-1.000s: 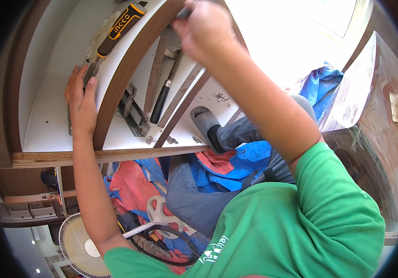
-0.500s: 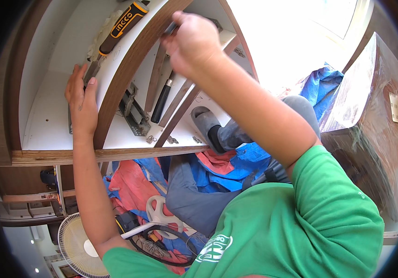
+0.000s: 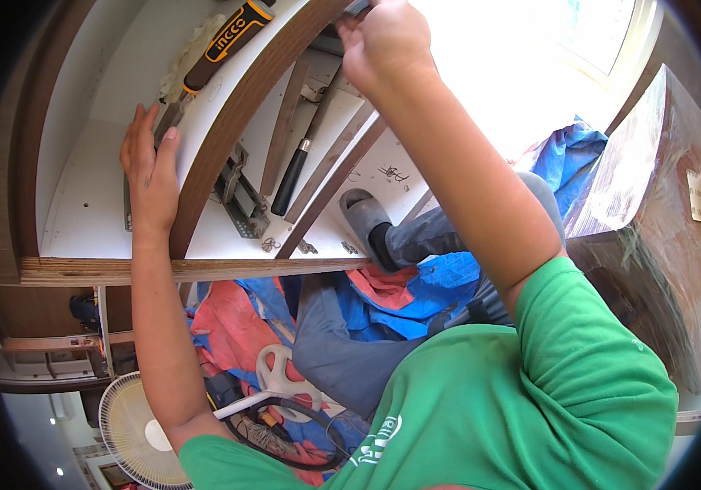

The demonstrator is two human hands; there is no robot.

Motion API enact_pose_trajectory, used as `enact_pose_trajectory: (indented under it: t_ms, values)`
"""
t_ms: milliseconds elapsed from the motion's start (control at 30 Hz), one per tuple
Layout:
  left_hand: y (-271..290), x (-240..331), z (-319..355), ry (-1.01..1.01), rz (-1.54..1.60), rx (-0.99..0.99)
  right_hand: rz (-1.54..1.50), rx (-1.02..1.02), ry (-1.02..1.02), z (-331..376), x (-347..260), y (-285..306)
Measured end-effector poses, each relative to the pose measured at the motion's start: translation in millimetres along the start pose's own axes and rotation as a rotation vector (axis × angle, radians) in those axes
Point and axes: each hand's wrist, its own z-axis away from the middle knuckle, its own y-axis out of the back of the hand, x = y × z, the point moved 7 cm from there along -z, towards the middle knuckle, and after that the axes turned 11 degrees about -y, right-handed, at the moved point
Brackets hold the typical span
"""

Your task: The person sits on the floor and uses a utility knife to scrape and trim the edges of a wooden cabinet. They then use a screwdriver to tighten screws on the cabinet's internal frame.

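Observation:
My left hand (image 3: 149,180) rests with its fingers stretched out against the white inner side of a wooden cabinet panel (image 3: 228,135), beside a narrow metal rail (image 3: 127,204). Just beyond its fingertips lies a tool with a thick black-and-orange handle (image 3: 228,45). My right hand (image 3: 387,49) is closed at the far end of the panel's brown edge. A bit of something grey (image 3: 357,7) shows at its fingers; the rest is hidden. Between the hands, inside the cabinet, lie a long tool with a black handle (image 3: 290,181) and metal slide hardware (image 3: 241,200).
Small metal hinges (image 3: 305,247) lie along the cabinet's near edge. My sandalled foot (image 3: 364,219) is inside the cabinet. Red and blue sheeting (image 3: 236,318) covers the floor, with a white fan (image 3: 134,429) at lower left. A film-wrapped brown panel (image 3: 661,237) stands at right.
My right hand has moved away and to the right along the panel's edge, uncovering more of the long black-handled tool. My left hand stays against the panel, while the view has shifted slightly.

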Motion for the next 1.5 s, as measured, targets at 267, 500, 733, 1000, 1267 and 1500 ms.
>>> enact_pose_trajectory:
  t_ms: [267,500,733,1000,1267,1500]
  values:
    - [-0.7,-1.1,1.0,0.021,0.010,-0.014,0.136,-0.045,-0.029,34.7,60.8,-18.4]
    - [-3.3,-0.6,-1.6,0.011,0.009,-0.011,-0.174,0.110,-0.046,14.7,12.5,-3.5]
    - [-0.5,-0.3,0.9,-0.002,-0.005,-0.020,0.410,-0.093,0.030,42.0,23.3,-23.9]
    - [-2.2,-0.4,-0.6,0.014,0.011,-0.019,0.716,0.115,0.159,57.1,42.4,-19.4]
    - [-2.1,-1.3,0.2,0.005,0.012,-0.013,0.042,0.027,0.160,-14.6,-11.2,7.1]
    - [-2.0,-2.0,1.5,0.006,0.007,-0.025,0.172,0.006,0.073,12.5,8.4,-0.8]
